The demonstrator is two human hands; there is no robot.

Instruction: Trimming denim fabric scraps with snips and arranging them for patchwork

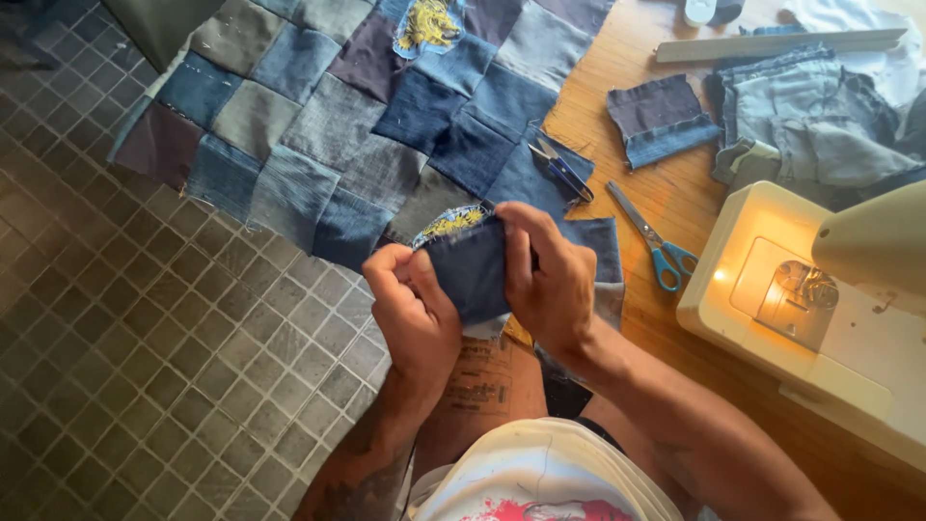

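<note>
Two hands pinched on small dark-blue denim square with yellow embroidered edge point(470, 265): left hand point(413, 311) on its left edge, right hand point(548, 280) on right, held over patchwork denim sheet point(357, 125), near blue-handled scissors point(656, 243), beside white sewing machine point(820, 309)

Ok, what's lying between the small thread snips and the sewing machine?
Head view: the blue-handled scissors lie on bare wooden table between the thread snips and the sewing machine, blades pointing towards the snips.

Both hands pinching a folded dark denim patch point(473, 270): left hand point(410, 314) at its left side, right hand point(550, 280) over its right. Behind, denim patchwork point(328, 116) hanging off the wooden table's point(675, 207) left edge; blue-handled scissors point(656, 241) near a lit sewing machine point(810, 309) at the right edge.
</note>
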